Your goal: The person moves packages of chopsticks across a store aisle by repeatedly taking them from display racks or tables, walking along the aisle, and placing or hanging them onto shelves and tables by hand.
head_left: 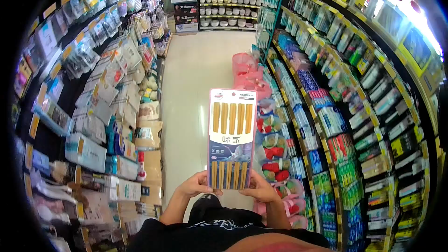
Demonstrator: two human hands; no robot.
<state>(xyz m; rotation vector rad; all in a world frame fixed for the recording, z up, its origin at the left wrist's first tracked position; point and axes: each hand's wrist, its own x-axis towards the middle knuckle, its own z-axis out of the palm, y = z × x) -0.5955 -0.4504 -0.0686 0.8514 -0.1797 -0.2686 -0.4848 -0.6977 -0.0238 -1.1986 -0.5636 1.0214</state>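
A flat pack of wooden chopsticks [231, 150] is held upright in front of my body, its printed face toward me. Several pairs of chopsticks show through its upper and lower windows, with a blue printed panel between them. My left hand [198, 184] grips the pack's lower left corner, thumb on the front. At the lower right corner, my right hand [260, 188] holds it the same way. The fingers behind the pack are hidden.
Shelves of hanging packaged goods [107, 79] line the left side. On the right, racks hold toothpaste-like boxes [333, 121] and toothbrush-like packs [336, 32]. Pink baskets [247, 67] stand along the right edge of the aisle floor [186, 88]. Bowls [228, 0] fill the far shelves beside stacked boxes [185, 11].
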